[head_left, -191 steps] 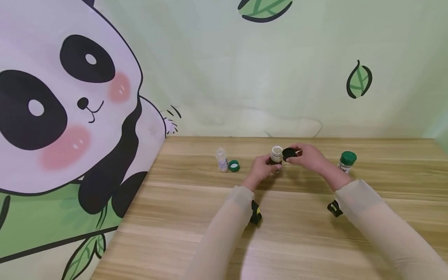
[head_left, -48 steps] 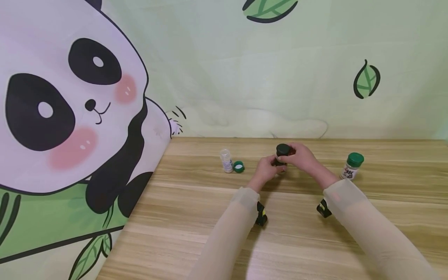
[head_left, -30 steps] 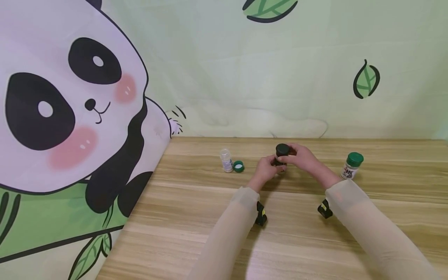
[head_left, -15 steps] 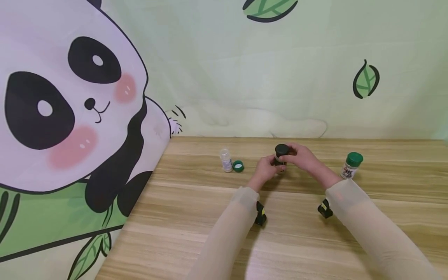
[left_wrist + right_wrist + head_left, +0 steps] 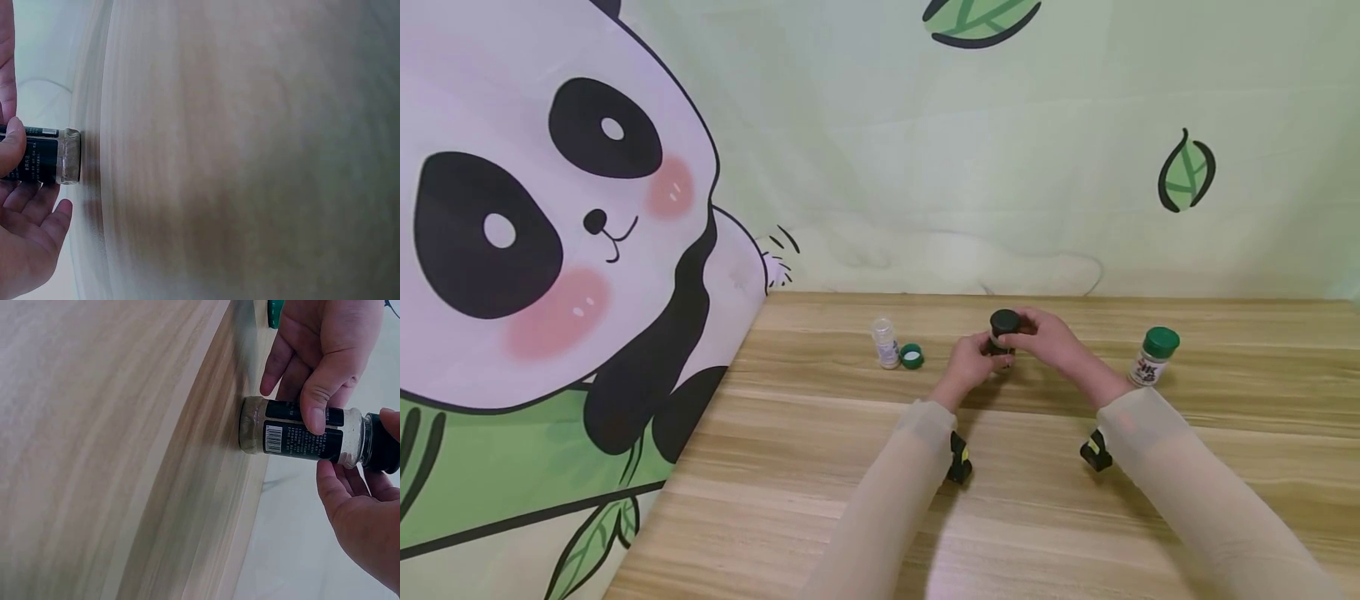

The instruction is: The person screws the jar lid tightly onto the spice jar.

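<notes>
A glass spice jar [image 5: 304,434] with a black label stands upright between both hands, near the back of the table. My left hand [image 5: 967,364] grips the jar's body, its thumb across the label in the right wrist view. With bent fingers, my right hand [image 5: 1051,340] pinches the black lid [image 5: 1004,322], which sits on the jar's mouth. The jar's base is down by the tabletop in the left wrist view; whether it touches, I cannot tell. Fingers cover part of the label and lid.
Left of the hands stands a lidless clear shaker bottle [image 5: 885,343], with a green cap [image 5: 912,357] beside it, hollow side showing. A spice jar with a green lid [image 5: 1154,355] stands at the right. The wooden table [image 5: 820,467] meets a panda-printed backdrop [image 5: 880,167].
Several seconds ago the right hand held the lid beside the uncovered jar; now the lid is on its mouth. During the last second the hands have hardly moved.
</notes>
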A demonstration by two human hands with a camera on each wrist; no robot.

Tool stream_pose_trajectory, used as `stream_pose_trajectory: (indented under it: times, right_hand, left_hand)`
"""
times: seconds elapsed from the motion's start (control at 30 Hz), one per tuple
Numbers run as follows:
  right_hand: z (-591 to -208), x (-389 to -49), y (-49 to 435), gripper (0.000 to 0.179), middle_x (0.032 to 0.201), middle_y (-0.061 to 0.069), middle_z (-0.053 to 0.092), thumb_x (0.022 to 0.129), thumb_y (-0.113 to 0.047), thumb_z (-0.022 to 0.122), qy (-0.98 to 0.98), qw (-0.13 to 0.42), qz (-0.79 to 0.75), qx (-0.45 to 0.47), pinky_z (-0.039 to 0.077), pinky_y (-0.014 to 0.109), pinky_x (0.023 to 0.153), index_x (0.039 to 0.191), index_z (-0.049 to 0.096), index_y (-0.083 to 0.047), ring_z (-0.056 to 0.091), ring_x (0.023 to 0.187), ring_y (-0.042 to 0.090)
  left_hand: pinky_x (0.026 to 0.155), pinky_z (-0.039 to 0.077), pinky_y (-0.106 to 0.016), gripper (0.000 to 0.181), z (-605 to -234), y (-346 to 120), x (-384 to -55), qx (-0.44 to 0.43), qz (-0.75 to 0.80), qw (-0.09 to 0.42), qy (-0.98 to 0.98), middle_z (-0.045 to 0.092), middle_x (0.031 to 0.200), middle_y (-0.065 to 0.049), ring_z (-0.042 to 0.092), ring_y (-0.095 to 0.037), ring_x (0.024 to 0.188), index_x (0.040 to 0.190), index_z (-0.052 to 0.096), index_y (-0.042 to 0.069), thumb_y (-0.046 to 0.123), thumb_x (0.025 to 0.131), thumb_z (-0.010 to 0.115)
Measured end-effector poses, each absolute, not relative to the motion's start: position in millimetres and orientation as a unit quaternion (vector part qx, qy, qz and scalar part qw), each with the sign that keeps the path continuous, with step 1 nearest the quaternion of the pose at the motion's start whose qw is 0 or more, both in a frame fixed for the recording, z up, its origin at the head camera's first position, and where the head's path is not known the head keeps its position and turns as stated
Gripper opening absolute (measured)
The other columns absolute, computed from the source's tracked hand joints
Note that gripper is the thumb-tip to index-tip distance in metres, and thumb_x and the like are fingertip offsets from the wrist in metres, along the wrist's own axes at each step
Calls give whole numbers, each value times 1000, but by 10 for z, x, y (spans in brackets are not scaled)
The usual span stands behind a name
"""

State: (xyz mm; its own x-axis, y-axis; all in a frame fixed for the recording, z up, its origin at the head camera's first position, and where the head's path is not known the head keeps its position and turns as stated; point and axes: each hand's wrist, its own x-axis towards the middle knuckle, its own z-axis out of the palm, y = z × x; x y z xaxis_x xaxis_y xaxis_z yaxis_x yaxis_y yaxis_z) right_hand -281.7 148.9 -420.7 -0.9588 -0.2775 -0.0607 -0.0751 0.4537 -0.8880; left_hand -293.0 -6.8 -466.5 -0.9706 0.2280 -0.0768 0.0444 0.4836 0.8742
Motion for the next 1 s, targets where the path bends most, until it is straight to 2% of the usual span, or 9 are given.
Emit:
stream_pose_trajectory:
  times: [0.27,0.57,0.8,1.0]
  right_hand:
    - [-4207,-2793,1477,62,148,36,50,101,-21,64,851,93,-508,-98,42,57,114,148,41,12,49,139,48]
    - [-4254,-2814,1459,66,149,37,47,100,-21,65,847,87,-517,-88,43,56,114,149,37,13,47,140,48]
    - [-4272,-2809,1439,66,150,35,47,100,-22,66,844,85,-523,-76,43,56,114,149,37,11,47,141,47]
    - [-4276,-2806,1434,66,150,34,47,100,-24,67,843,82,-527,-71,43,56,114,149,38,10,47,141,46]
  left_hand:
    - [104,52,-36,36,-4650,-63,-2915,74,501,96,857,68,138,-10,63,-25,130,131,70,10,15,95,73]
    - [92,51,-27,33,-4660,-71,-2916,71,517,93,848,73,130,-10,66,-22,118,126,72,9,15,94,75]
    - [106,52,-35,36,-4670,-71,-2923,75,518,96,847,69,138,-10,62,-24,130,131,69,9,14,95,73]
    - [102,53,-32,37,-4665,-75,-2914,79,524,97,843,68,139,-11,63,-24,129,132,69,8,13,95,73]
